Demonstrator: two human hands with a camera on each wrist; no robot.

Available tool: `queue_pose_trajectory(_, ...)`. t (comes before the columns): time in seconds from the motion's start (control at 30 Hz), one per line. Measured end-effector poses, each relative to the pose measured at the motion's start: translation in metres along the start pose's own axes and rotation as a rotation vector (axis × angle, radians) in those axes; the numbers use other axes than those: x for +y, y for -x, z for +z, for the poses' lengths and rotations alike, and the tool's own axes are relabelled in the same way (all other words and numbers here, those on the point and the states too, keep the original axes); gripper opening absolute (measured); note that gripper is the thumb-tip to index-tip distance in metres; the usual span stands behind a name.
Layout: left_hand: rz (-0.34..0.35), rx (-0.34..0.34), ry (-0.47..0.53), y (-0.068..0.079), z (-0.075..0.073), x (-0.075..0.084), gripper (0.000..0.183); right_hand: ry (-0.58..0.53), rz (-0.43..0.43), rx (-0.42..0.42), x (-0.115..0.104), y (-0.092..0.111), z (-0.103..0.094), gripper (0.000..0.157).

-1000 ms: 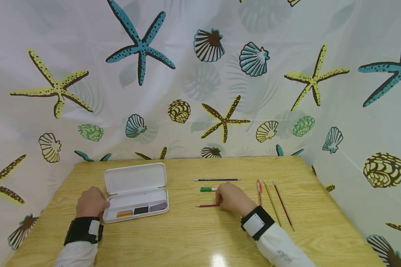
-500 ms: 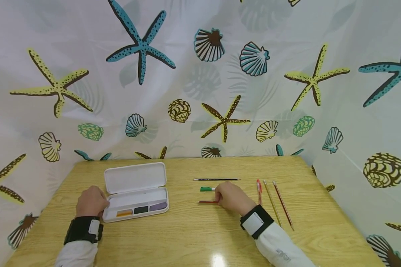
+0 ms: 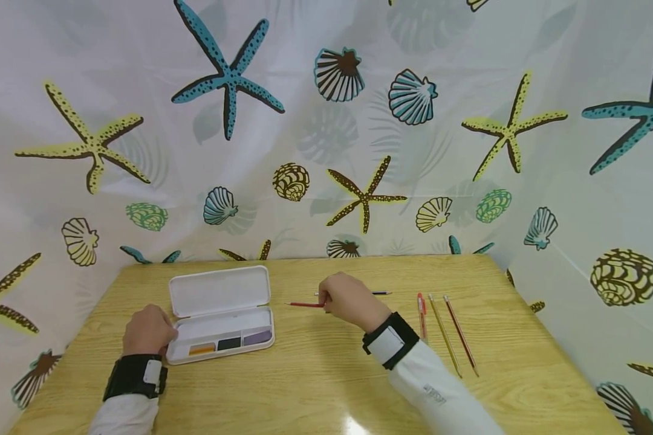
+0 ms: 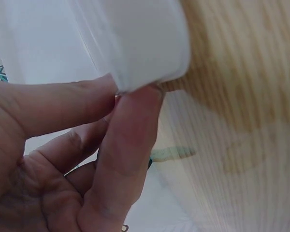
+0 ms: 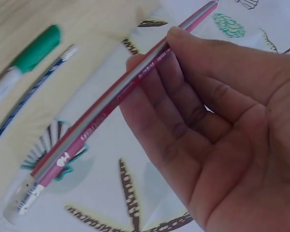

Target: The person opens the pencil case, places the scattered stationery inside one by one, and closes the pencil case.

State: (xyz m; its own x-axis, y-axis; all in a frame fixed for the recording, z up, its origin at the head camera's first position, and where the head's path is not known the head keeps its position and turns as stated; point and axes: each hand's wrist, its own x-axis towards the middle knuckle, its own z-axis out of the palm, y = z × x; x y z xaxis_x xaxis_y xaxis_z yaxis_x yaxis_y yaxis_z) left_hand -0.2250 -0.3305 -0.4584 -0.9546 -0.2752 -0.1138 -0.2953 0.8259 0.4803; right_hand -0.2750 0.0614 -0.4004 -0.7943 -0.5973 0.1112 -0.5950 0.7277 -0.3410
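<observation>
My right hand (image 3: 354, 300) pinches the red pencil (image 3: 305, 304) pretty much sideways, pointing left toward the white case (image 3: 220, 323) my left hand (image 3: 148, 330) pinches.

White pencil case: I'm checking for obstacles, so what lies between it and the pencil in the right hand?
Nothing: in the head view, only bare tabletop shows between the white case and the red pencil.

Red-and-silver striped pencil (image 5: 108, 106); white case (image 3: 220, 291)
</observation>
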Motion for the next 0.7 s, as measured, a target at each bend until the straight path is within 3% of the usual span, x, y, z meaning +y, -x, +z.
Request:
queue_pose_trajectory(0.4,-0.022,-0.010,0.005,0.000,0.001,-0.002,0.010,0.091,-0.094,0.002,-0.063,-0.040,-0.003,0.009)
queue_pose_trajectory(0.7,-0.026,-0.018,0.010,0.000,0.000,0.000,0.011,0.159,-0.145,0.018,-0.091,-0.065,0.008,0.012)
